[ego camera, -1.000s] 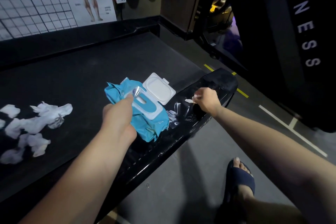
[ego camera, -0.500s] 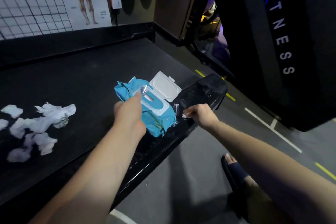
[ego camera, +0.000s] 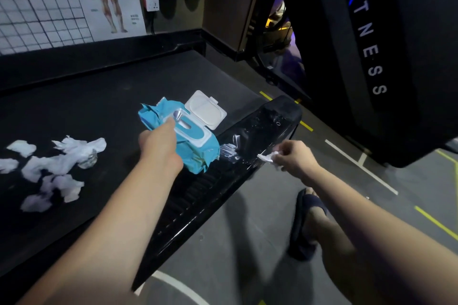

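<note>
Right hand [ego camera: 295, 156] has drawn wipe [ego camera: 266, 157] to rail's [ego camera: 260, 129] edge.

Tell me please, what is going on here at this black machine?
A person seems to be wiping a black treadmill. The left hand holds a blue pack of wet wipes, white lid open, at the edge of the belt. The right hand pinches a small white wipe beside the glossy side rail, which shows smears. Crumpled wipes lie on the belt.

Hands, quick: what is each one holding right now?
Left hand: holds the blue wipes pack.
Right hand: pinches a small white wipe.
</note>
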Motion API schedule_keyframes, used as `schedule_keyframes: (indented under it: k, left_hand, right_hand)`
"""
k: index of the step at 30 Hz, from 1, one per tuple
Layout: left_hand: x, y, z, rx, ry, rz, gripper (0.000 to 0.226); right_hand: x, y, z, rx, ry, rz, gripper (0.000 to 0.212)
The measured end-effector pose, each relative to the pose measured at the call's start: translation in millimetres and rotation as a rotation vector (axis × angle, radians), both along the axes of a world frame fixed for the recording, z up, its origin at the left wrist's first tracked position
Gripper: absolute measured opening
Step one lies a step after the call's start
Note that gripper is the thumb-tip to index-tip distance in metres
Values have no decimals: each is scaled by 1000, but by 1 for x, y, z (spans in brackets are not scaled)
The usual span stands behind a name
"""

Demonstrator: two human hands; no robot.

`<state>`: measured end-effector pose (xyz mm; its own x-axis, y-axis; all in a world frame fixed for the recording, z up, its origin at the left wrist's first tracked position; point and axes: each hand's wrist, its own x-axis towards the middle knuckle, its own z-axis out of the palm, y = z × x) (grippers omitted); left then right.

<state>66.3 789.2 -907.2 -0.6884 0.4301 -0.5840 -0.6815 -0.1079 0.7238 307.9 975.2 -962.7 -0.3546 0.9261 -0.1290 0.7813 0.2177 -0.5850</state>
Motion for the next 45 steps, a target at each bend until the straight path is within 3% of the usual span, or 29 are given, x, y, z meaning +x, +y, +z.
schedule_keyframes:
  k: [3,6,10,17,23,28,35,45]
  left_hand:
    - [-3,1,-3,-11,2,-10,32]
    - [-5,2,-6,-21,7,0,31]
    - [-9,-1,-9,-23,11,-4,25]
    - [-10,6,-15,-47,40,-4,25]
    - [-7,12,-20,-76,57,-28,24]
    - [-8,10,-24,-68,35,-20,24]
    - [-20,6,-20,-78,39,46,20]
    - [-32,6,-27,-48,-29,85,25]
  right_hand:
    - [8,-5,-4,108,-150,44,11]
    - [-5,-4,-13,81,-68,80,18]
    - [-35,15,-32,261,-106,157,16]
    - [-35,31,-69,338,-111,330,13]
    - [-39,-8,-72,336,-13,571,10]
    - [-38,-17,-59,288,-115,736,10]
    - [-60,31,-39,248,62,290,14]
    - [-99,62,-80,142,198,-77,27]
